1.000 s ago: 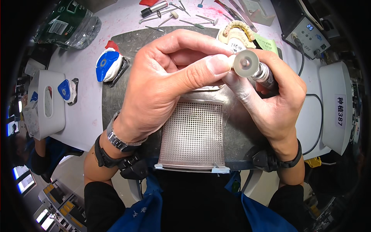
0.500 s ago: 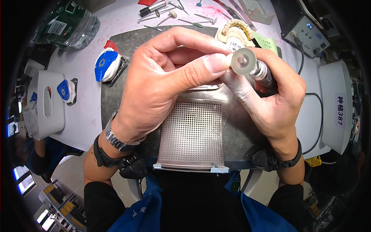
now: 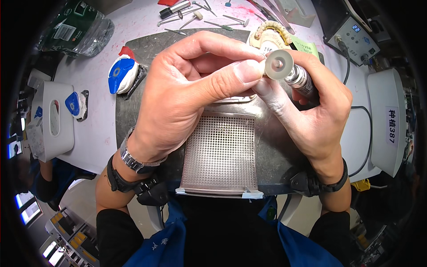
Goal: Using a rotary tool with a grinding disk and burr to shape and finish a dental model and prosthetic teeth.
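My left hand is closed in a pinch, thumb against index finger. Whatever sits between those fingertips is hidden by them and too small to name. In my right hand is a metal rotary handpiece, its head pointing up and left. A pale, translucent grinding wheel on its tip sits right beside the left fingertips. My right thumb reaches under the wheel, close to or touching the left fingers. Behind the hands lies a cream dental model with a row of teeth, partly covered by them.
Below my hands, a perforated metal grille is set at the table's near edge. Blue-and-white models stand left, near a white bin. Several burs lie at the back. A control box with a cable stands back right.
The wheel and handpiece have shifted very slightly up and left. The control box's displayed number differs. Both hands keep nearly the same pose.
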Available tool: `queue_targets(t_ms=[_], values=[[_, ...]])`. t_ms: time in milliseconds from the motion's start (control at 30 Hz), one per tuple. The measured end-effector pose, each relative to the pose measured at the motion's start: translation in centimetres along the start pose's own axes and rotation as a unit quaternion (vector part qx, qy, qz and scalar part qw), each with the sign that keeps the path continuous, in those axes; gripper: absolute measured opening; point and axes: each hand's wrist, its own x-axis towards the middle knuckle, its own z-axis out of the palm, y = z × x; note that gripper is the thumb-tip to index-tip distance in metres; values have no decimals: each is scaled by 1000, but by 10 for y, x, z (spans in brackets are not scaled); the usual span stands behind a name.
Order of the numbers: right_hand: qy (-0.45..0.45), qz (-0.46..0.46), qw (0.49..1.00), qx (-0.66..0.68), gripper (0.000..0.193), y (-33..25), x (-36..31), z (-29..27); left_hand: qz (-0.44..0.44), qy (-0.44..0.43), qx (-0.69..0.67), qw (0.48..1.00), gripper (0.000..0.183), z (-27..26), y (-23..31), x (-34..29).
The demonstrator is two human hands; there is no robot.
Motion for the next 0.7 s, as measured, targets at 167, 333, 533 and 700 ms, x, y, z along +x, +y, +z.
queue_targets(t_ms=[167,333,533,700], values=[[-11,14,1000,8,24,-3,0,-1,4,2,7,1000,18,1,1,0],[-37,34,999,-3,24,-5,-1,-5,3,-1,1,1000,18,-1,0,0],[-14,-93,995,14,19,3,1,-2,-44,-1,-78,996,22,3,2,1],[51,-118,991,27,20,1,0,-1,-17,18,3,1000,24,9,2,1]])
